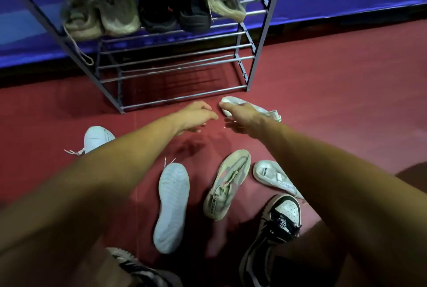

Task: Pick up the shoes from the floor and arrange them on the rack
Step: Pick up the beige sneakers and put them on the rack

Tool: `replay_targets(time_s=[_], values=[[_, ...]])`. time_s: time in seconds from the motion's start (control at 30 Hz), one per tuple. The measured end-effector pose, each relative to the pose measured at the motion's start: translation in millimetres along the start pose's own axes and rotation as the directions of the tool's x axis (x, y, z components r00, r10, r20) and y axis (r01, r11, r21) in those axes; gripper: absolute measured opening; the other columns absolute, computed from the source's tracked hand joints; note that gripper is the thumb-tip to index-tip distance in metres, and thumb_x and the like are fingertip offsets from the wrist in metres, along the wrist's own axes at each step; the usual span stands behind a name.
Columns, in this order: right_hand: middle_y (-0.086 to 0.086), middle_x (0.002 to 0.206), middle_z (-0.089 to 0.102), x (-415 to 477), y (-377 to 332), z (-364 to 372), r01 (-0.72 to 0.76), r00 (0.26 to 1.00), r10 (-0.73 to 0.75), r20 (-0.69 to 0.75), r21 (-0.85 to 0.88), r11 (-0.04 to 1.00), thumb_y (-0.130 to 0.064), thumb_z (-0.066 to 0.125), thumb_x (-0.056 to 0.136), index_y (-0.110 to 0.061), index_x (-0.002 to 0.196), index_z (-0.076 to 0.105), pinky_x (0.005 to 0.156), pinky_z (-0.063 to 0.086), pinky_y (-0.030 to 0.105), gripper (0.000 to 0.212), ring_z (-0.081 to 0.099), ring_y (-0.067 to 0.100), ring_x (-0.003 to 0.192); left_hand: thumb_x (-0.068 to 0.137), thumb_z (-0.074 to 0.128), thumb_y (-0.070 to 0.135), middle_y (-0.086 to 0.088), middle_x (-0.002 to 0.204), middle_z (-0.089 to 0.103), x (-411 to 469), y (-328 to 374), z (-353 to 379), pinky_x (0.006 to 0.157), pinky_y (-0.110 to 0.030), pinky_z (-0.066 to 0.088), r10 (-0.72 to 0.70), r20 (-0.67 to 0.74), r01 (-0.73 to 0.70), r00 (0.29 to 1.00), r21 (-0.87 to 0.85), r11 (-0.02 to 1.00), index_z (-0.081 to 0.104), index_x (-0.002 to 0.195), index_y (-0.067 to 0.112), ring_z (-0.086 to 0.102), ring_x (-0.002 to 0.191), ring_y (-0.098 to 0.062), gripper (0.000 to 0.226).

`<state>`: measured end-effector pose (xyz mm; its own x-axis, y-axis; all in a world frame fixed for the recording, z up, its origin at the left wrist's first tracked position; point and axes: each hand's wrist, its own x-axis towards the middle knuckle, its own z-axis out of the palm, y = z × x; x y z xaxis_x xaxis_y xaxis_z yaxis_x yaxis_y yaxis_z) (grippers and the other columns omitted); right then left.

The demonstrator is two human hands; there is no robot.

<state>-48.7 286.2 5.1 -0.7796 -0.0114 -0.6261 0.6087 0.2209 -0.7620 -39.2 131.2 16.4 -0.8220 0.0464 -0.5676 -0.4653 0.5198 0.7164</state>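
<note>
On the floor [323, 101] just before the rack [240, 57], reaching for the white sneaker [261, 108] with left hand [196, 115] and right hand [242, 118] loosely spread, gripping nothing yet, presumably to lift it onto 1 lower tier.

Reaching forward and down with both bare arms, forearms converging so the left hand [197, 116] and the right hand [241, 119] sit close together, fingertips near each other but apart. Holding nothing in the left: palm down, fingers loosely curled, thumb pointing toward the right fingers. Same with the right: palm down, fingers slack and slightly bent, thumb stretched ahead of them.
</note>
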Motion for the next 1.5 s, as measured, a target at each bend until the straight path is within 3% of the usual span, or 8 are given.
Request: replay_targets(time_s=[0.2, 0.57, 0.7, 0.8, 0.87, 1.03, 1.2, 1.5], values=[[0.011, 0.104, 0.067, 7, 46, -4, -0.134, 0.989, 0.139, 0.042, -0.115, 0.984, -0.046, 0.067, 0.091, -0.008, 0.12, 0.061, 0.059, 0.045, 0.024, 0.048, 0.063, 0.015, 0.069, 0.088, 0.066, 0.039, -0.005, 0.102, 0.065, 6, -48, 35, 0.062, -0.029, 0.046, -0.042, 0.1, 0.019, 0.994, 0.219, 0.975, 0.056, 0.118, 0.023, 0.056, 0.072, -0.018, 0.036], [0.011, 0.076, 0.059, 22, 115, 1, -0.304, 0.942, 0.332, 0.039, -0.314, 0.899, -0.029, 0.066, 0.094, -0.002, 0.098, 0.068, 0.037, 0.035, 0.015, 0.027, 0.049, 0.019, 0.05, 0.089, 0.065, 0.036, -0.005, 0.084, 0.054, 28, -114, 75, 0.056, -0.029, 0.037, -0.197, 0.224, 0.109, 0.955, 0.355, 0.929, 0.055, 0.104, 0.025, 0.047, 0.069, -0.021, 0.021], [0.011, 0.078, 0.059, 25, 129, 11, -0.301, 0.897, 0.422, 0.133, -0.517, 0.801, -0.029, 0.062, 0.096, -0.006, 0.114, 0.065, 0.048, 0.043, 0.025, 0.029, 0.053, 0.023, 0.063, 0.091, 0.062, 0.038, 0.003, 0.07, 0.049, 29, -126, 87, 0.048, -0.023, 0.031, -0.206, 0.264, 0.086, 0.942, 0.404, 0.911, 0.057, 0.107, 0.023, 0.041, 0.053, -0.014, 0.023], [0.011, 0.073, 0.054, 25, 129, 18, -0.266, 0.859, 0.496, 0.125, -0.718, 0.643, -0.035, 0.057, 0.097, -0.003, 0.092, 0.062, 0.05, 0.046, 0.025, 0.032, 0.052, 0.022, 0.061, 0.091, 0.06, 0.037, 0.004, 0.066, 0.049, 34, -136, 96, 0.048, -0.023, 0.033, -0.211, 0.303, 0.064, 0.929, 0.43, 0.901, 0.059, 0.112, 0.02, 0.041, 0.051, -0.012, 0.028], [0.01, 0.086, 0.062, 32, 136, 25, -0.252, 0.882, 0.469, 0.052, -0.788, 0.561, -0.043, 0.063, 0.092, -0.008, 0.087, 0.062, 0.063, 0.051, 0.028, 0.036, 0.059, 0.022, 0.071, 0.09, 0.061, 0.038, 0.005, 0.071, 0.053, 34, -140, 100, 0.05, -0.024, 0.033, -0.224, 0.308, 0.071, 0.925, 0.438, 0.896, 0.06, 0.111, 0.021, 0.044, 0.055, -0.01, 0.027], [0.01, 0.124, 0.063, 34, 149, 29, -0.2, 0.895, 0.445, 0.034, -0.861, 0.468, -0.031, 0.058, 0.098, -0.013, 0.137, 0.055, 0.085, 0.054, 0.032, 0.043, 0.065, 0.024, 0.108, 0.088, 0.064, 0.034, -0.002, 0.102, 0.064, 36, -149, 110, 0.07, -0.03, 0.041, -0.234, 0.313, 0.093, 0.92, 0.406, 0.909, 0.056, 0.117, 0.02, 0.057, 0.088, -0.018, 0.034], [0.006, 0.051, 0.062, 33, 166, 26, -0.315, 0.851, 0.523, 0.033, -0.765, 0.562, -0.021, 0.046, 0.103, -0.008, 0.075, 0.054, 0.049, 0.047, 0.026, 0.033, 0.056, 0.019, 0.054, 0.082, 0.065, 0.031, -0.001, 0.099, 0.068, 39, -157, 117, 0.084, -0.036, 0.05, -0.263, 0.292, 0.156, 0.92, 0.341, 0.927, 0.053, 0.118, 0.022, 0.063, 0.09, -0.02, 0.039], [0.011, 0.076, 0.049, 33, 139, 24, -0.332, 0.783, 0.596, 0.178, -0.691, 0.643, -0.008, 0.043, 0.103, -0.006, 0.081, 0.046, 0.057, 0.039, 0.023, 0.022, 0.046, 0.016, 0.063, 0.084, 0.067, 0.03, 0.005, 0.117, 0.06, 26, -141, 98, 0.089, -0.033, 0.051, -0.352, 0.398, 0.319, 0.847, 0.149, 0.936, 0.049, 0.123, 0.03, 0.057, 0.106, -0.01, 0.043]])
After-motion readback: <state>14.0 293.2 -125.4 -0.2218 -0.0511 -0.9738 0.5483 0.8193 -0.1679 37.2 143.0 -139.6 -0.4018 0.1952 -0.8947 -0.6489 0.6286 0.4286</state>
